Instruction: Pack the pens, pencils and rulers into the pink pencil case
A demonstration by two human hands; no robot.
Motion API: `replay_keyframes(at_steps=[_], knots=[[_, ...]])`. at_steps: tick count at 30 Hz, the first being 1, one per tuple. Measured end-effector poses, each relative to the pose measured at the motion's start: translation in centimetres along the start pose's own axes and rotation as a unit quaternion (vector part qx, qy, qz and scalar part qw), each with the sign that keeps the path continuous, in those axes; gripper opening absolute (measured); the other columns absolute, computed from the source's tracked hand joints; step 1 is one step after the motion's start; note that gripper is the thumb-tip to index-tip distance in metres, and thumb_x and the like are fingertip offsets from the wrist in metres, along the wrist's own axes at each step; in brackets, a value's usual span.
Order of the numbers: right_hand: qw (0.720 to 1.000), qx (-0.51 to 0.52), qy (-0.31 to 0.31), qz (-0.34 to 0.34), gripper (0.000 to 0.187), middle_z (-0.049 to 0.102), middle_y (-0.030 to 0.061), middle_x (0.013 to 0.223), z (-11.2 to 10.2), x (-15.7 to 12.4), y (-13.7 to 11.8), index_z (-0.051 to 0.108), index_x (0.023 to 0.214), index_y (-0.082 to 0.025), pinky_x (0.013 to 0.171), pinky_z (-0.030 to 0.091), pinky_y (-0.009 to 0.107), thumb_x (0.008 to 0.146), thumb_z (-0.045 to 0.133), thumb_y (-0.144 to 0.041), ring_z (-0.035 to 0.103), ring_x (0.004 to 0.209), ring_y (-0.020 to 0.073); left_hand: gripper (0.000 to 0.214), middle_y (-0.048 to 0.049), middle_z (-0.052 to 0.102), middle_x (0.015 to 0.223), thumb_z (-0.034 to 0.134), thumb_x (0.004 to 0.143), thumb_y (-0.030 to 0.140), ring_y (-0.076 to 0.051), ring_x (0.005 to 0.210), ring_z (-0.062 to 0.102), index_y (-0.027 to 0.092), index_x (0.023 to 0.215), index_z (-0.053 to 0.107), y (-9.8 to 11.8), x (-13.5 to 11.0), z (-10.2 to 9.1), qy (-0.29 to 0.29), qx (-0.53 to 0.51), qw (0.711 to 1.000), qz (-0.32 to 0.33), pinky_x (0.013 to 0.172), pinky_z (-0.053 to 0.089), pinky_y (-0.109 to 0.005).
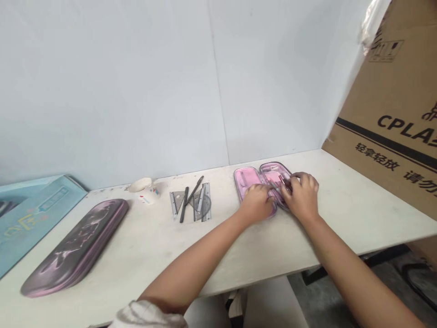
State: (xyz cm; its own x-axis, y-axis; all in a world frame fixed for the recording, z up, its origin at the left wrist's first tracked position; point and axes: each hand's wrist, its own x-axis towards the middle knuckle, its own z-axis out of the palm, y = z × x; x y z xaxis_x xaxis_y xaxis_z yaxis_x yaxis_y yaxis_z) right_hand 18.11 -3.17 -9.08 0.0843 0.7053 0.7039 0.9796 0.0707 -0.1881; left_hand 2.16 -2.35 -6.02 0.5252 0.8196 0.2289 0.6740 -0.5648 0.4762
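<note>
A pink pencil case (pixel 248 178) lies open on the white table (pixel 218 246), right of centre. My left hand (pixel 256 202) rests on the case's near edge with fingers curled down on it. My right hand (pixel 303 192) is over the right half of the case, fingers pinched on a thin dark pen-like thing (pixel 284 181) inside it. What else the case holds is hidden by my hands.
Clear rulers, set squares and dark pens (pixel 191 200) lie left of the case. A closed purple-black pencil case (pixel 77 246) lies at the left, next to a light blue box (pixel 32 214). Erasers (pixel 145 190) sit by the wall. A large cardboard box (pixel 392 118) stands at the right.
</note>
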Motion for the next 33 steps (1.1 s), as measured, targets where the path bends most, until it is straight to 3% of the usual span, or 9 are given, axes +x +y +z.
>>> replay_keyframes(at_steps=[4,10,15,20,23,26,30,33], knots=[[0.997,-0.045,-0.046,0.054,0.031,0.053,0.0165,0.094,0.5,-0.6,2.2,0.063,0.084,-0.014,0.081,0.033,0.046,0.082,0.044,-0.038,0.042,0.093,0.0297,0.041,-0.0144,0.057,0.121,0.040,0.086,0.029,-0.028,0.121,0.042,0.011,0.122,0.047,1.3,1.7,2.6,-0.032,0.113,0.993,0.018,0.106,0.020,-0.051],[0.997,-0.038,-0.050,0.052,0.032,0.055,0.0153,0.093,0.7,-0.9,1.8,0.062,0.086,-0.015,0.079,0.034,0.042,0.085,0.041,-0.039,0.044,0.093,0.0287,0.041,-0.0117,0.054,0.125,0.037,0.086,0.024,-0.026,0.124,0.037,0.015,0.126,0.042,1.6,1.7,3.3,-0.036,0.096,0.995,0.011,0.106,0.018,-0.053],[0.996,-0.047,-0.063,0.047,0.033,0.055,0.0150,0.095,0.4,-1.5,2.4,0.063,0.087,-0.015,0.077,0.035,0.041,0.084,0.041,-0.039,0.045,0.093,0.0291,0.036,-0.0083,0.054,0.123,0.039,0.087,0.027,-0.023,0.122,0.039,0.019,0.121,0.047,0.6,-1.7,-0.6,-0.008,0.090,0.996,0.026,0.108,0.019,-0.047],[0.995,-0.061,-0.071,0.020,0.034,0.055,0.0152,0.098,-0.3,-1.5,1.6,0.063,0.090,-0.014,0.077,0.037,0.040,0.084,0.042,-0.040,0.045,0.094,0.0294,0.031,-0.0083,0.057,0.117,0.040,0.087,0.026,-0.021,0.116,0.045,0.020,0.115,0.052,-5.5,-7.9,-6.7,0.044,0.106,0.993,-0.040,0.104,0.029,-0.041],[0.995,-0.039,-0.078,-0.044,0.033,0.054,0.0152,0.098,-0.5,-0.7,-2.2,0.063,0.092,-0.014,0.079,0.036,0.039,0.084,0.043,-0.038,0.044,0.096,0.0290,0.031,-0.0094,0.058,0.115,0.039,0.087,0.026,-0.023,0.112,0.049,0.018,0.113,0.054,-10.1,-11.8,-9.5,0.081,0.113,0.983,-0.122,0.099,0.034,-0.041],[0.987,0.018,-0.107,-0.119,0.031,0.054,0.0139,0.097,0.0,0.3,-8.9,0.064,0.089,-0.014,0.082,0.035,0.038,0.084,0.041,-0.035,0.043,0.096,0.0268,0.030,-0.0096,0.061,0.110,0.039,0.086,0.025,-0.023,0.107,0.052,0.017,0.110,0.055,-13.5,-14.7,-11.0,0.122,0.112,0.973,-0.163,0.095,0.037,-0.041],[0.968,0.081,-0.163,-0.175,0.031,0.055,0.0129,0.103,2.5,1.3,-18.8,0.065,0.092,-0.016,0.087,0.032,0.038,0.085,0.040,-0.033,0.042,0.101,0.0259,0.029,-0.0097,0.062,0.108,0.040,0.086,0.023,-0.023,0.106,0.053,0.016,0.108,0.057,-15.5,-16.5,-11.6,0.170,0.098,0.966,-0.170,0.095,0.038,-0.041],[0.963,0.041,-0.211,-0.165,0.036,0.055,0.0167,0.108,5.3,2.0,-24.4,0.066,0.097,-0.012,0.088,0.031,0.040,0.083,0.041,-0.034,0.039,0.108,0.0286,0.027,-0.0102,0.062,0.105,0.041,0.085,0.021,-0.023,0.103,0.053,0.015,0.105,0.058,-16.0,-16.9,-11.4,0.198,0.108,0.959,-0.170,0.094,0.038,-0.040]])
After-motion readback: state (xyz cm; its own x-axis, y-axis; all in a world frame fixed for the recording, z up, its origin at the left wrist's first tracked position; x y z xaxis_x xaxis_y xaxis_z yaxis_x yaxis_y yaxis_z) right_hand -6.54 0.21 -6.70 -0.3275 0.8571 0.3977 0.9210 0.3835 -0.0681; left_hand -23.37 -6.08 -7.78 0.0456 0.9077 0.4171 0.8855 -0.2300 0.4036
